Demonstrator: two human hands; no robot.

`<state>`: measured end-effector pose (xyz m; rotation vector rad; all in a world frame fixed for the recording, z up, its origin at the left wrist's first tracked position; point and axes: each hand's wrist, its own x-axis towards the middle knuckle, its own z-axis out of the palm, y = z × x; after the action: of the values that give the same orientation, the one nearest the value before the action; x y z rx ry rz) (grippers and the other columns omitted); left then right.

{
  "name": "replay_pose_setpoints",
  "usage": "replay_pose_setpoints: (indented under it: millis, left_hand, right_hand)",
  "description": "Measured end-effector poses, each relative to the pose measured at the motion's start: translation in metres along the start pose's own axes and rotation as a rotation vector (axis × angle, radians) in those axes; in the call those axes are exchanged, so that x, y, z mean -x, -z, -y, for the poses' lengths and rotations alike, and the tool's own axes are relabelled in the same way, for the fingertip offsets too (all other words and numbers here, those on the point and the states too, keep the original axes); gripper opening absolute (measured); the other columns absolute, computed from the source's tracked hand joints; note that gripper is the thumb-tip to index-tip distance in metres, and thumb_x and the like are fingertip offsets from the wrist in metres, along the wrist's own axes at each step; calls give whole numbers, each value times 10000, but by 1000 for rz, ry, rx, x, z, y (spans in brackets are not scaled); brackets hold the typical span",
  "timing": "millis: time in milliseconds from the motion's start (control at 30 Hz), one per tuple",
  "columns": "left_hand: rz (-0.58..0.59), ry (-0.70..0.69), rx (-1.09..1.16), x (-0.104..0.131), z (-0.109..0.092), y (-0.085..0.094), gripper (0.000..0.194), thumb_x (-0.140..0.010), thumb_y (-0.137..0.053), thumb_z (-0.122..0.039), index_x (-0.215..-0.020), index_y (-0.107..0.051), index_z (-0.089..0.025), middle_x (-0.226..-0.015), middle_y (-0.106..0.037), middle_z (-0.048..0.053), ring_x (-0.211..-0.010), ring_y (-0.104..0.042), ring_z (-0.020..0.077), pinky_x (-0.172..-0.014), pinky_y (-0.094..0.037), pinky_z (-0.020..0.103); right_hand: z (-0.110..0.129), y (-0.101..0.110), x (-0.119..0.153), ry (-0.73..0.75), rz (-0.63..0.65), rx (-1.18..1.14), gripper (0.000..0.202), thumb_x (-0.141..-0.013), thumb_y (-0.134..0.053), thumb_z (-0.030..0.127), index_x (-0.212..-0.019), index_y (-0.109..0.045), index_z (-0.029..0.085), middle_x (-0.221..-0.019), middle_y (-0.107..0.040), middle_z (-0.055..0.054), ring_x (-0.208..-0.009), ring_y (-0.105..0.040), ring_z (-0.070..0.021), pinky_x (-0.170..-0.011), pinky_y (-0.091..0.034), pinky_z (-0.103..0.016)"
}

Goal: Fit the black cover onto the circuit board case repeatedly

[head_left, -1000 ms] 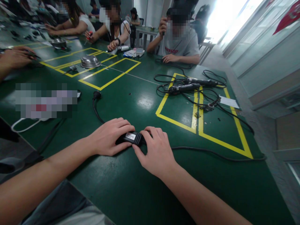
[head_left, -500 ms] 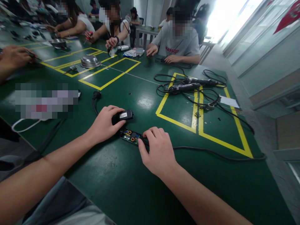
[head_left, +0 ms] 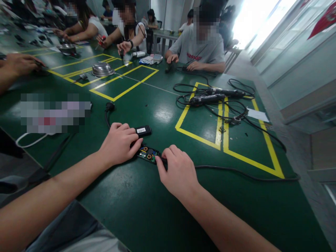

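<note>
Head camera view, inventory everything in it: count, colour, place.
Open circuit-board case: 1, black and green, centre
Labelled cover: 1, black, beyond the case
Nearest power plug: 1, black, left of centre
Cables: several, black, mostly right
Corded handheld tools: 2, black, right
Small parts: several, dark, near the tools
Paper: 1, white, right
Bowl-shaped metal parts: 2, silver, upper left
Pixelated item: 1, pale, left
Tape outlines: several, yellow, tabletop
Worktable: 1, green, foreground
Banner: 1, red, upper right
Co-workers: several, mostly pale tops, background
Left hand: 1, bare, by the cover
Right hand: 1, bare, at the case's right end
</note>
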<state>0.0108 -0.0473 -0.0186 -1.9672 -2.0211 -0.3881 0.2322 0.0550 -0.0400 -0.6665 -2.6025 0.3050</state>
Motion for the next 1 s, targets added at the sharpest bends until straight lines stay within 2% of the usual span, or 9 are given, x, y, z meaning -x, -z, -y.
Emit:
replay_pose_setpoints:
  millis: [100,333,500,667,900,1000]
  left_hand:
    - [7,4,-6,-1,0,-1,441,-1076,-447,-333,-703,-641,-202,-720,-645,55,-723,-558,218,-787,-404,437]
    - [33,115,89,3,-1,-1,464,-1088,-421,-381,-705,-612,-202,-755,-587,40,-623,-526,169,-574,-331,335]
    - [20,143,184,2,0,1,469,-1101,-379,-356,-701,-573,-206,-750,-564,32,-640,-542,170,-596,-383,330]
    - [46,160,221,0,1,1,458,-1091,-399,-343,-690,-576,-209,-732,-562,31,-643,-544,172,-601,-400,327]
    - [41,146,218,0,1,2,454,-1092,-429,-341,-697,-612,-210,-716,-572,29,-635,-549,170,-588,-397,317]
    - [85,126,200,0,1,-1,436,-1084,-443,-331,-710,-629,-207,-742,-600,36,-656,-569,177,-595,-403,318]
  right_hand:
    - [0,0,1,21,-40,8,211,-1037,-643,308,-846,-631,220,-861,-653,-43,-702,-559,-181,-666,-354,-343]
    - [0,0,2,42,-119,-47,237,-1065,-579,288,-845,-639,223,-850,-647,-36,-660,-512,-172,-654,-340,-338]
    - [-1,3,1,64,-138,-67,278,-1082,-479,214,-852,-635,221,-861,-648,-48,-690,-519,-182,-684,-334,-346]
    - [-2,2,0,72,-152,-53,262,-1071,-517,213,-844,-648,213,-872,-666,-53,-724,-549,-190,-712,-339,-361]
    - [-3,4,-2,62,-100,-13,264,-1070,-545,225,-837,-669,216,-876,-684,-59,-769,-587,-197,-747,-348,-368]
    - [-3,4,-2,43,-68,-18,269,-1061,-538,220,-820,-657,216,-854,-670,-53,-752,-574,-194,-750,-345,-371]
